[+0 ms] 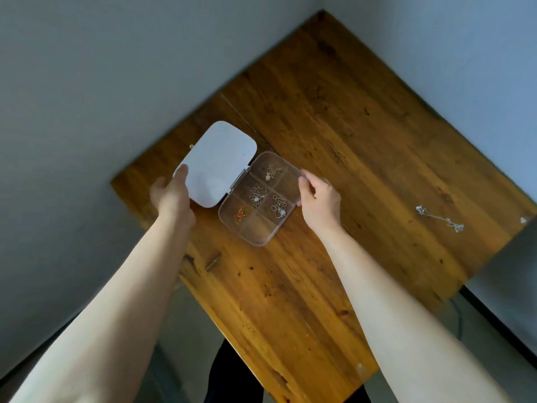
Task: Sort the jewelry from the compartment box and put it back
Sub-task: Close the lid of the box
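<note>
Your two forearms are bare from the bottom of the view up to the wrists, with no sleeve showing on either. Your left hand (pixel 171 196) and your right hand (pixel 319 199) are bare too; you wear no glove, watch or bracelet. Low in the view, between your arms, you wear dark clothing (pixel 232 376).
</note>
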